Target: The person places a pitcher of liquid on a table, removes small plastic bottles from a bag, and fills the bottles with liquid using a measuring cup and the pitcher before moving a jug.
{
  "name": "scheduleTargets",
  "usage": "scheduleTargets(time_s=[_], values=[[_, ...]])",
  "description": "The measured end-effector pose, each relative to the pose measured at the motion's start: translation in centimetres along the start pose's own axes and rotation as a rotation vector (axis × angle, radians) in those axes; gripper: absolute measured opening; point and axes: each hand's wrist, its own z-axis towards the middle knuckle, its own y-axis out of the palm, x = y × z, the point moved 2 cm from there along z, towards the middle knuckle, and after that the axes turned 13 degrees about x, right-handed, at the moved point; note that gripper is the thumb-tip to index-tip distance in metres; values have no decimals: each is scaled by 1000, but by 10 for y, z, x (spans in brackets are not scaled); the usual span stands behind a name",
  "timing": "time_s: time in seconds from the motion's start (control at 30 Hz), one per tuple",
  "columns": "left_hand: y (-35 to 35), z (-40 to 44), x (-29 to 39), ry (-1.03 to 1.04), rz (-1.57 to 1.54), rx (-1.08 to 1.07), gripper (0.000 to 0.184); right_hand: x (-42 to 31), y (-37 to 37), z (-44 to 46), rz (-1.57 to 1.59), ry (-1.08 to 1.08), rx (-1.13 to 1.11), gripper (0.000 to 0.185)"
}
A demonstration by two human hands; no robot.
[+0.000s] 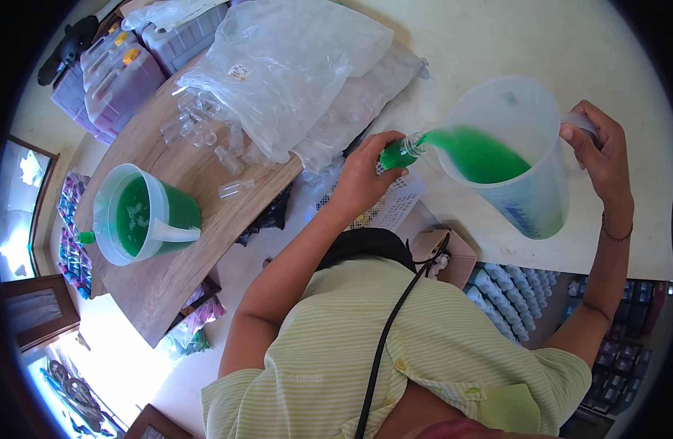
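My left hand (365, 172) is closed around a small clear bottle (399, 154) with green liquid inside, tilted with its mouth toward the jug. My right hand (598, 150) grips the handle of a translucent plastic measuring jug (545, 192). This jug is tipped to the left, and green liquid (486, 157) reaches its spout, which meets the bottle's mouth. On the wooden table to the left stands a second jug (184, 197), also holding green liquid. Beside that jug shows a small bottle with green in it (85, 238), partly hidden.
Several empty clear bottles (228, 159) lie on the wooden table (226, 212) beside large plastic bags (285, 73). Jerrycans (124, 88) with yellow caps stand at the back left. A white perforated basket (401, 197) sits between the tables. Stacked egg trays (508, 296) are below the pale table (607, 241).
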Motion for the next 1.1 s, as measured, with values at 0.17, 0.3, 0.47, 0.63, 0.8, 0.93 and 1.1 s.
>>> scheduleTargets(time_s=[0.17,0.3,0.47,0.63,0.8,0.93,1.1], values=[[-2,0,0,-11,-9,10,51,0,1,0,22,-11,7,37],[-4,1,2,-23,-7,21,51,0,2,1,26,-9,6,37],[-5,1,1,-27,-13,17,51,-1,2,1,32,-18,9,37],[-4,0,-1,-27,-35,24,52,0,3,1,36,-17,8,38],[-4,1,1,-40,-34,19,52,3,3,0,47,-4,22,40],[-5,1,2,-40,-37,19,53,5,3,1,58,-3,23,40],[-6,2,3,-43,-43,20,52,6,4,0,69,-15,29,39]])
